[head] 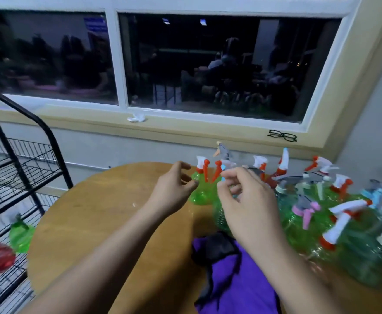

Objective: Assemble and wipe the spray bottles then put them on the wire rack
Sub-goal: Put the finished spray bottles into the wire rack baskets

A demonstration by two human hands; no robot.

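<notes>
Picking the next green spray bottle (pixel 200 193), upright at the table's (pixel 108 200) far side.
The left hand (pixel 174 189) hovers empty just left of it. The right hand (pixel 244 200) curls around a pale blue trigger head (pixel 223 176), but I cannot tell if it grips. Best to steady the body first, then twist the head straight.

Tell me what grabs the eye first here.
A crowd of green spray bottles with red, white and pink trigger heads packs the right of the round wooden table. The left hand and right hand reach toward it at centre, beyond a purple cloth at the near edge. At left stands the black wire rack, one green bottle on it.
</notes>
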